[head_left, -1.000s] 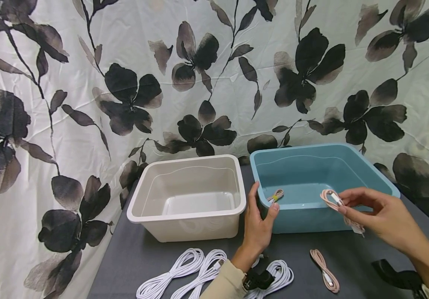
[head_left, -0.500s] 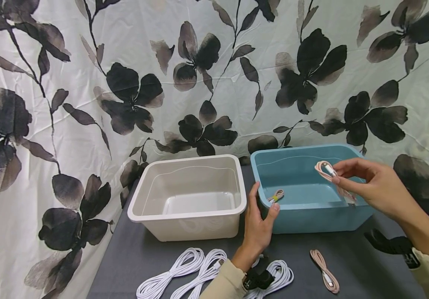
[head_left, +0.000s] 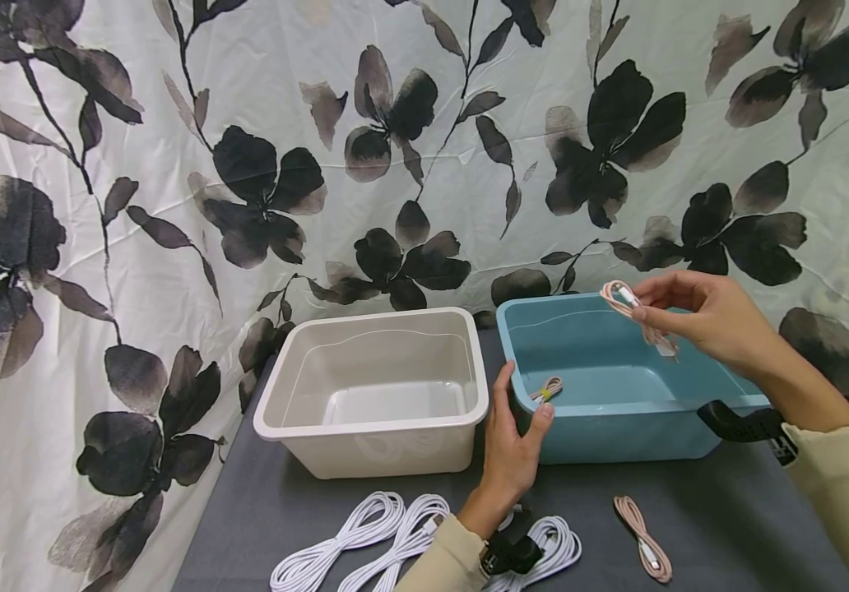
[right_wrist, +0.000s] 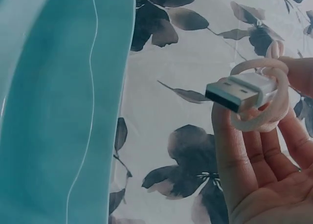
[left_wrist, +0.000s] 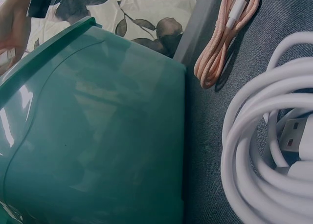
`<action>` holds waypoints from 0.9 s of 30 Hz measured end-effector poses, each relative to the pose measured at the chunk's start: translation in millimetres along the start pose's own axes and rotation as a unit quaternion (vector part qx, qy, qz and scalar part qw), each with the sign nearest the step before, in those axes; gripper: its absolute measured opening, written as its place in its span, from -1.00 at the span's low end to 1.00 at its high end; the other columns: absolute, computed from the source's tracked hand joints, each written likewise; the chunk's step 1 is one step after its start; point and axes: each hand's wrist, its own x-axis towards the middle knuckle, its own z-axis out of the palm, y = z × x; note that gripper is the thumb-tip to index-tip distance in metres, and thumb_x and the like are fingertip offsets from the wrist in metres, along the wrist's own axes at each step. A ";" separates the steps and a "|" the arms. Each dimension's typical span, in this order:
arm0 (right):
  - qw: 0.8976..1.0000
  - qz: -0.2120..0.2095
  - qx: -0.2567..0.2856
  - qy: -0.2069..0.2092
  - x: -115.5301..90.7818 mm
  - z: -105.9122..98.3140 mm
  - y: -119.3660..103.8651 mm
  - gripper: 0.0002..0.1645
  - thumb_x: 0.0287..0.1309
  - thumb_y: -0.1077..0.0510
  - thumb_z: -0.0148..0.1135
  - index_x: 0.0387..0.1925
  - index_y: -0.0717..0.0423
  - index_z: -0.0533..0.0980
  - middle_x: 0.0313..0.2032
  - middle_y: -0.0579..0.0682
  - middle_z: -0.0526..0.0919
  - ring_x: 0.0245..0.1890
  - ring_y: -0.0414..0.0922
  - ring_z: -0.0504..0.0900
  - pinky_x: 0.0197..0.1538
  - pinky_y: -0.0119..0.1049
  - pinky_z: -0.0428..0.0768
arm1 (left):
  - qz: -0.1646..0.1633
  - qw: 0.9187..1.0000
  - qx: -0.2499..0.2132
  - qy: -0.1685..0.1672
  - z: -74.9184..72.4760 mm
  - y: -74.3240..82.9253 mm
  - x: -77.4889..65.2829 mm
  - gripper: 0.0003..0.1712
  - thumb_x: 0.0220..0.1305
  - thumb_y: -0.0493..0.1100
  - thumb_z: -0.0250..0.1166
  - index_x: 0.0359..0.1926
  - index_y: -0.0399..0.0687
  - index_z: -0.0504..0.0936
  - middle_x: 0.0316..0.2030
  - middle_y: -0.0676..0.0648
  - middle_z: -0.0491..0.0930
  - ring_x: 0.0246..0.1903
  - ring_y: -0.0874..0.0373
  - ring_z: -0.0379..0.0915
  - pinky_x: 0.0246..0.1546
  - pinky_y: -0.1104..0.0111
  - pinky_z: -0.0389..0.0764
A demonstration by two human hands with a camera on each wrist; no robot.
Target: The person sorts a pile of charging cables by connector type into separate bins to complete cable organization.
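In the head view, my right hand pinches a coiled pink USB cable above the back part of the blue bin. The cable's metal USB plug points out of the coil in the right wrist view. My left hand rests against the bin's front left corner, its index finger along the side and its thumb at the front rim. Inside that corner lies a small pinkish cable bundle with a yellow tie. Another coiled pink cable lies on the table in front of the bin.
A cream bin stands left of the blue one. Several coiled white cables lie in front of it, one partly behind the left wrist. A floral curtain hangs behind the grey tabletop.
My right hand has carried the pink cable up and back, from the bin's front rim to above its back part. The left hand has stayed at the corner.
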 end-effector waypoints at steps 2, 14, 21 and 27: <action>1.000 0.002 0.003 -0.010 7.1 -1.0 -0.1 -0.62 0.27 0.07 0.41 0.08 0.07 0.62 -0.28 -0.33 0.70 -0.27 -0.29 0.65 -0.35 -0.31 0.57 | 0.000 1.000 -0.001 -0.001 -0.2 0.2 0.3 -0.16 0.38 0.20 0.20 0.58 0.44 0.05 0.49 0.17 0.24 0.43 0.22 0.22 0.45 -0.02 0.23; 0.997 0.023 0.011 -0.071 51.6 1.8 9.8 -0.51 0.28 -0.05 0.39 0.15 0.08 0.57 -0.20 -0.16 0.70 -0.25 -0.16 0.64 -0.26 -0.31 0.61 | 0.002 1.000 -0.005 -0.002 -0.3 -2.7 0.9 -0.16 0.39 0.19 0.21 0.58 0.44 0.05 0.50 0.09 0.26 0.42 0.21 0.25 0.44 -0.02 0.24; 0.994 0.018 0.011 -0.108 74.1 11.1 19.9 -0.50 0.31 -0.04 0.37 0.18 0.08 0.57 -0.14 -0.09 0.66 -0.19 -0.11 0.61 -0.20 -0.30 0.61 | -0.003 1.000 -0.014 -0.006 0.1 -2.3 -0.2 -0.16 0.40 0.17 0.21 0.59 0.41 0.04 0.48 0.19 0.25 0.40 0.24 0.26 0.46 -0.02 0.23; 0.990 0.033 0.010 -0.135 87.9 19.9 32.7 -0.47 0.32 -0.03 0.35 0.23 0.10 0.53 -0.07 0.02 0.63 -0.16 -0.09 0.57 -0.18 -0.28 0.59 | 0.003 1.000 -0.008 -0.004 0.6 -2.1 -0.5 -0.16 0.39 0.17 0.21 0.58 0.44 0.04 0.47 0.18 0.27 0.40 0.23 0.26 0.45 -0.01 0.24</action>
